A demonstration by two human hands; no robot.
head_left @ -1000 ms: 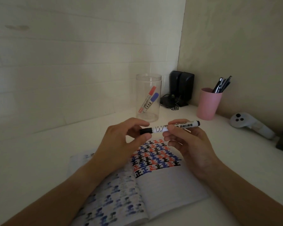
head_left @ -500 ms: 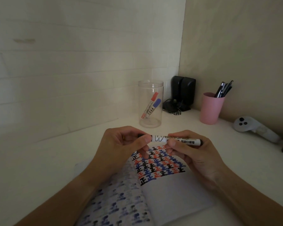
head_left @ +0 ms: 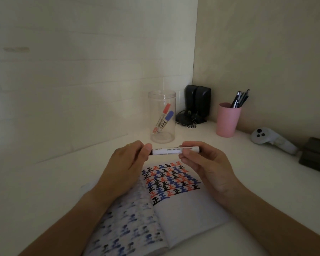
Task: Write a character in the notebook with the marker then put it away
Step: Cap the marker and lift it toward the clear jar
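Observation:
A white marker point(head_left: 171, 151) with a black cap is held level above the open notebook point(head_left: 185, 209). My right hand point(head_left: 201, 163) grips its barrel at the right end. My left hand point(head_left: 129, 161) pinches the cap end, which its fingers hide. The notebook's right page carries rows of red, blue and black characters in its upper half; the lower half is blank. The left page shows faint ink bleed-through and is partly under my left forearm.
A clear plastic jar point(head_left: 162, 116) with a red and a blue marker stands behind the hands. Black speakers point(head_left: 198, 104) fill the corner. To the right are a pink cup point(head_left: 227, 120) of pens, a white controller point(head_left: 272, 140) and a dark box point(head_left: 316, 156).
My left hand has closed on the marker's cap end, which was visible before. The marker has turned level, and the view has tilted up a little.

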